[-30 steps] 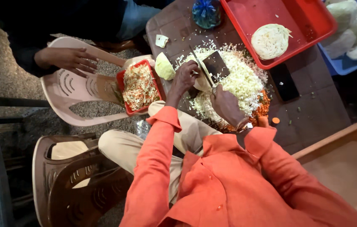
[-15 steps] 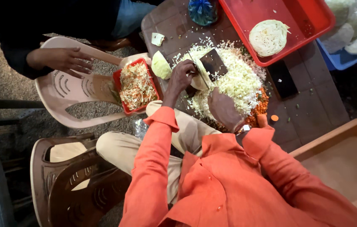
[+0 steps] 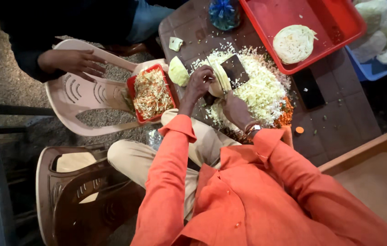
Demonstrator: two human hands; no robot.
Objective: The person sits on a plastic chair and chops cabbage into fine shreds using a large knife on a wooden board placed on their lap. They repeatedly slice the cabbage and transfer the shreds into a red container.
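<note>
Brown tabletop, heaped with shredded cabbage: I'm mid-chop, left hand clamping the cabbage wedge, right hand gripping the cleaver. Next slice wants fingertips tucked back.

Both arms reaching forward in orange sleeves, elbows bending. Left hand curling fingers downward, pressing in closed grip. Right hand clenching in closed grip just beside left, wrist wearing band, forearm angling inward.
</note>
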